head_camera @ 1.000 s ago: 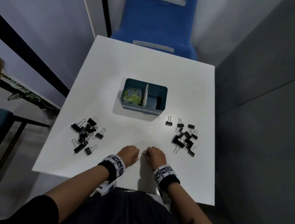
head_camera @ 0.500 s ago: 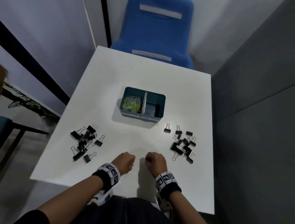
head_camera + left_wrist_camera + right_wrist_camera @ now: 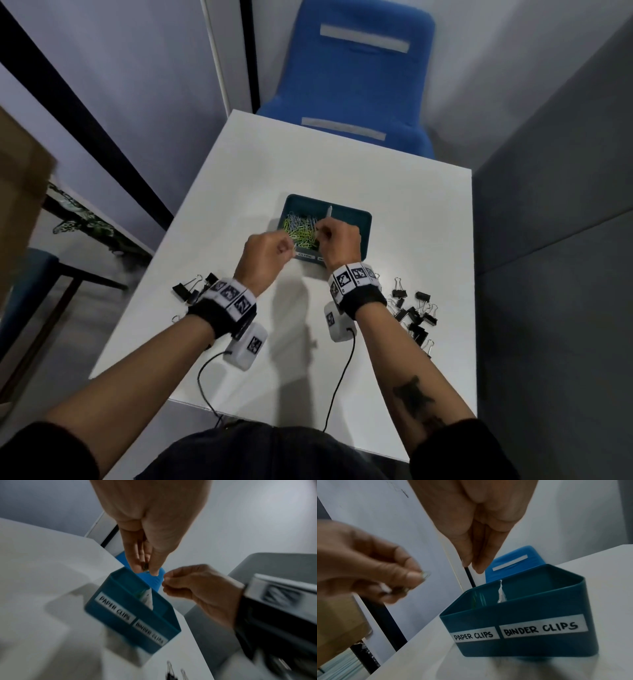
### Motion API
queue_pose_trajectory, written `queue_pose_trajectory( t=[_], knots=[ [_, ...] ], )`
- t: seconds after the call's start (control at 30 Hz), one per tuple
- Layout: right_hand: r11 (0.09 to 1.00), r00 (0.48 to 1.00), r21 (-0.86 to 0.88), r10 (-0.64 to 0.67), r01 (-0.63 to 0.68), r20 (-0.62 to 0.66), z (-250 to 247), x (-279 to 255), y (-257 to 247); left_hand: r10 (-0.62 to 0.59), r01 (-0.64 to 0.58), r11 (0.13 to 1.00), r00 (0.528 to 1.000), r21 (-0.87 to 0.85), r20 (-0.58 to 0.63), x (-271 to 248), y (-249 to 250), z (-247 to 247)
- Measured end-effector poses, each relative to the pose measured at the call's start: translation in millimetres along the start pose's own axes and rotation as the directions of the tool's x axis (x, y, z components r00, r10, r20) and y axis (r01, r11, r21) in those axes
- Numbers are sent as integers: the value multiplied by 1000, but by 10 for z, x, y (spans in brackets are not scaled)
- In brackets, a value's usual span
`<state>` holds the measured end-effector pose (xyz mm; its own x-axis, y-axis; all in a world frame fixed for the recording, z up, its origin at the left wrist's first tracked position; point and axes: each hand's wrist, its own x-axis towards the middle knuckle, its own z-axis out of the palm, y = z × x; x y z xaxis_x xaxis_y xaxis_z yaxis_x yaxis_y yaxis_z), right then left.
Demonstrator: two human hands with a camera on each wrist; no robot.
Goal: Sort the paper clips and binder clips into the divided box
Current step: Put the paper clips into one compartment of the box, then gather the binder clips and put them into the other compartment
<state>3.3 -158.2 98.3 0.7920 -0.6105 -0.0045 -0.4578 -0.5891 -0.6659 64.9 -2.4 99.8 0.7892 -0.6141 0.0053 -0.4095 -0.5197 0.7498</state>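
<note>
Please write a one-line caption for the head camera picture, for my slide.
Both hands, left hand and right hand, hover over the paper-clip side of the divided box.

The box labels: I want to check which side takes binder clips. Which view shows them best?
The right wrist view: both labels on the divided box read sharply, PAPER CLIPS left, BINDER CLIPS right. The left wrist view shows them blurred and tilted. In the head view, the hands mostly cover them.
</note>
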Motion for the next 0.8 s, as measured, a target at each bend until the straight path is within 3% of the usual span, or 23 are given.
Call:
queue_pose_trajectory(
  t=[0.1, 0.2, 0.3, 0.4, 0.47, 0.53, 0.6, 0.7, 0.77, 0.8],
  knots=[
    [999, 997, -5, -37, 36, -68, -50, -175, 150, 2, -3, 1000, 998, -15, -67, 351, 161, 23],
    [999, 993, -14, -39, 38, -109, -98, -489, 402, -21, 20, 999, 999, -28, -31, 554, 202, 129],
    [998, 994, -56, 27, -33, -110, -167, -753, 778, -7, 7, 1000, 1000, 20, 24, 533, 85, 200],
    [979, 989, -163, 105, -121, -103, -322, -907, 1263, 48, -45, 987, 999, 155, -14, 325, -185, 133],
    [948, 978, -241, 192, -206, -80, -445, -949, 1577, 2, 8, 958, 999, 286, -34, 162, -471, 29],
    [897, 954, -328, 293, -296, -59, -572, -953, 1827, -142, 139, 903, 990, 407, -23, 5, -789, -99],
    [828, 910, -396, 411, -397, -54, -679, -932, 2019, -335, 289, 795, 942, 533, -10, -143, -1104, -213],
    [762, 835, -409, 550, -502, 0, -750, -882, 2239, -628, 493, 618, 778, 612, 7, -374, -1508, -319],
    [759, 796, -369, 601, -537, 78, -725, -835, 2319, -743, 569, 558, 667, 604, 57, -510, -1719, -298],
    [763, 785, -355, 609, -540, 115, -692, -809, 2335, -765, 576, 547, 638, 608, 83, -567, -1784, -265]
  ],
)
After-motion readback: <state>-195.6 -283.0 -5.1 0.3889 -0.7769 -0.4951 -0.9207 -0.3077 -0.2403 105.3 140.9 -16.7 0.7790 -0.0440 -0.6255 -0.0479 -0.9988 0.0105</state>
